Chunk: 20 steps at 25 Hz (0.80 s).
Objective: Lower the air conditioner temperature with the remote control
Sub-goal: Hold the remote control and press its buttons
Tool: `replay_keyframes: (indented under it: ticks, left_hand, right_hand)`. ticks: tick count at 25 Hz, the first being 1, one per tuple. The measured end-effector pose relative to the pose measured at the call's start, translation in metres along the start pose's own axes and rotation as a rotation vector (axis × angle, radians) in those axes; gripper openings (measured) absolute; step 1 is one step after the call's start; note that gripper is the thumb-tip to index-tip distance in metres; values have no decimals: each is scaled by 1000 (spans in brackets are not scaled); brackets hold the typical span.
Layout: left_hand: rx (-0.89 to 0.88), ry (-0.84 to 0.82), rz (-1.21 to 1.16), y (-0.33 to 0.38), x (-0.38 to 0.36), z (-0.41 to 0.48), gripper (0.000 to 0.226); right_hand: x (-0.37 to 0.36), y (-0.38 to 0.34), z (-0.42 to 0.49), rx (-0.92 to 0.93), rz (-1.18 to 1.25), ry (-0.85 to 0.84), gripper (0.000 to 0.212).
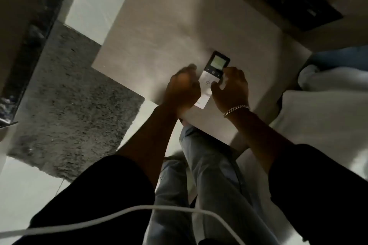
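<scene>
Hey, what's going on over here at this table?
A person is leaning over a pale table with both hands at a remote control lying on it. The right hand rests at the remote's right edge by the buttons, and the left hand, blurred, is curled at its left edge. The remote's small screen is lit, too small to read.

Both arms stretched forward and down, dark sleeves pushed up to the elbows, forearms bare. Left hand (182, 87) blurred, curled loosely into a half fist, knuckles up, grasping nothing visible. Right hand (232, 87) close beside it, palm down, fingers (216, 85) bent inward, thumb tucked near the fingertips, a chain bracelet (236, 110) around the wrist.
</scene>
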<state>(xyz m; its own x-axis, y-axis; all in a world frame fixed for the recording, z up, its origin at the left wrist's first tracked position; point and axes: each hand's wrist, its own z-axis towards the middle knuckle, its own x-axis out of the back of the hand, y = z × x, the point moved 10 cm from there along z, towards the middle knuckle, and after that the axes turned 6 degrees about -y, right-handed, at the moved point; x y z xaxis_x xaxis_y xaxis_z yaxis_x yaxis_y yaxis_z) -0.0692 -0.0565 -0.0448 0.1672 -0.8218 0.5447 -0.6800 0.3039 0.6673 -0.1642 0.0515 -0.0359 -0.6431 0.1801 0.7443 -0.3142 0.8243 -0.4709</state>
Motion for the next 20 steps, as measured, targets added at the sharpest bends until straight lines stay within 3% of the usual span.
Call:
replay_keyframes:
  ticks: [4, 7, 10, 15, 20]
  left_hand:
    - [170, -58, -182, -10, -30, 14, 25]
    - [286, -60, -198, -15, -25, 20, 22]
    - [328, -2, -254, -19, 11, 12, 22]
    - [384, 188, -640, -14, 109, -36, 18]
    - [255, 389, -736, 18, 248, -117, 19]
  right_hand:
    - [-21, 31, 4, -239, 197, -4, 49]
    - [-23, 28, 11, -269, 285, -34, 45]
    - [-11, -5, 14, -210, 313, -82, 30]
    - [30, -111, 3, -24, 484, -130, 13]
    - [86, -257, -41, 225, 501, -115, 31]
